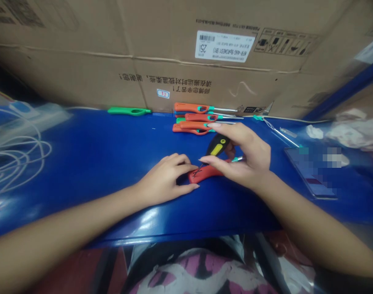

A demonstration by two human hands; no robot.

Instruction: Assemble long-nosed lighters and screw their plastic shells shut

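Observation:
An orange long-nosed lighter (205, 173) lies flat on the blue table (91, 155) between my hands. My left hand (166, 179) rests on the table with its fingers curled against the lighter's handle end, steadying it. My right hand (241, 157) grips a screwdriver with a black and yellow handle (217, 146); its thin tip points down into the lighter's handle. The metal nozzle of the lighter pokes out past my right palm.
Several orange lighters (198, 120) lie stacked at the back against a big cardboard box (174, 53). A green lighter (128, 110) lies alone to the left. White cable coils (15, 159) sit far left. A phone (311, 171) and crumpled plastic (351, 130) lie right.

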